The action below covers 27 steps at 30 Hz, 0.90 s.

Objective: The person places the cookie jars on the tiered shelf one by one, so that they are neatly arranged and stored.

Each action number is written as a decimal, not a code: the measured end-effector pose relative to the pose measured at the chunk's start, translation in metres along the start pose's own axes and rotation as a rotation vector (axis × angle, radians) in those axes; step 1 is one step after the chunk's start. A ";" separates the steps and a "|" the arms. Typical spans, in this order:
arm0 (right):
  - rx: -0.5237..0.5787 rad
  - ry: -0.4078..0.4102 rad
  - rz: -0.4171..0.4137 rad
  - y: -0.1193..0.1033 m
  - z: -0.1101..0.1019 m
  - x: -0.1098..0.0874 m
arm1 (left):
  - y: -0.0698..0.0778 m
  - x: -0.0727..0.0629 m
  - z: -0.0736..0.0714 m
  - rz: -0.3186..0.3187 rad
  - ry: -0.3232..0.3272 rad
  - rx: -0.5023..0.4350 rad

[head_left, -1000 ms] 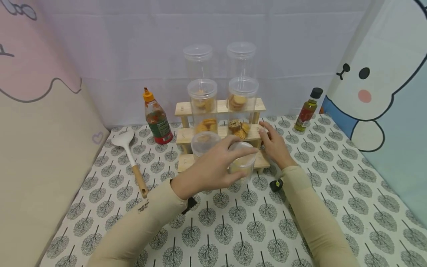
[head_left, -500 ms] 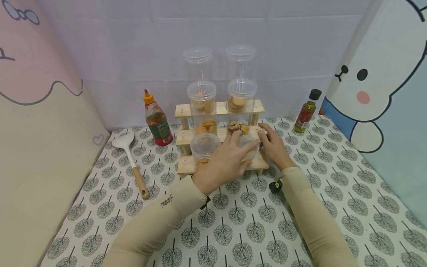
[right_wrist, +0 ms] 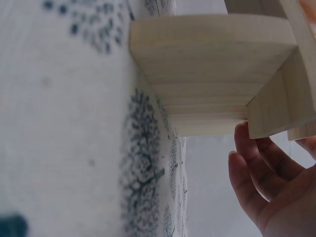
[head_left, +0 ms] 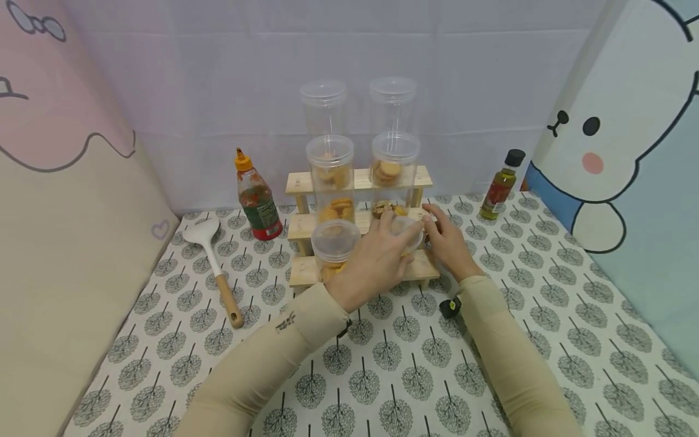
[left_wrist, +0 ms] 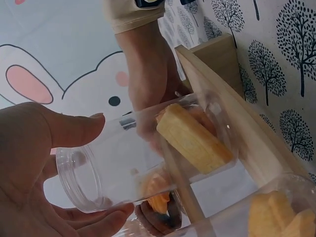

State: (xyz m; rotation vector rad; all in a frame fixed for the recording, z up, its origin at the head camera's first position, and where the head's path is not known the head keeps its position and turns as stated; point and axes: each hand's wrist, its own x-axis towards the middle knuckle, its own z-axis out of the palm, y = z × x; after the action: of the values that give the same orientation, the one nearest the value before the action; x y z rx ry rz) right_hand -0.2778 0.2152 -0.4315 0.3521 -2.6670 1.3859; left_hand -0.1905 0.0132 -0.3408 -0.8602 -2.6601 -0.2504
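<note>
My left hand (head_left: 374, 264) grips a clear round jar (left_wrist: 126, 163) near its lid, thumb on one side and fingers on the other. Pale yellow biscuits (left_wrist: 192, 138) lie at the jar's bottom, which is at the lowest step of the wooden stepped rack (head_left: 304, 271), right half. Whether its base bears fully on the wood I cannot tell. My right hand (head_left: 449, 246) holds the rack's right end at the middle step; in the right wrist view its fingers (right_wrist: 254, 173) curl against a wooden upright. Left of the held jar stands another lidded jar (head_left: 335, 241).
Two cookie jars (head_left: 330, 176) (head_left: 395, 173) stand on the middle step, with two more (head_left: 323, 109) (head_left: 393, 109) behind on the top step. A sauce bottle (head_left: 259, 203) and a white spatula (head_left: 210, 249) lie left of the rack; an oil bottle (head_left: 499, 191) stands right.
My left hand has carried the jar from in front of the rack back and slightly right, to the lowest step beside the other jar. My right hand has stayed at the rack's end.
</note>
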 end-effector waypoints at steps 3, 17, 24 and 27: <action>-0.010 0.000 -0.005 0.000 0.000 0.000 | 0.001 0.002 -0.001 -0.026 -0.028 -0.004; -0.023 0.016 -0.003 0.000 0.001 0.001 | 0.004 0.006 -0.007 -0.106 -0.043 0.081; -0.038 0.028 -0.003 -0.001 0.002 0.002 | 0.004 0.007 -0.008 -0.125 -0.086 0.140; -0.041 0.026 -0.003 0.000 0.002 0.001 | 0.003 0.007 -0.008 -0.124 -0.097 0.159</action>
State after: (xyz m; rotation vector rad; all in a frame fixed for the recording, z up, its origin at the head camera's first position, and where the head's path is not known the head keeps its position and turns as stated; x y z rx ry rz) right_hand -0.2791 0.2135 -0.4320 0.3315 -2.6681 1.3232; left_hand -0.1919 0.0172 -0.3311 -0.6754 -2.7819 -0.0255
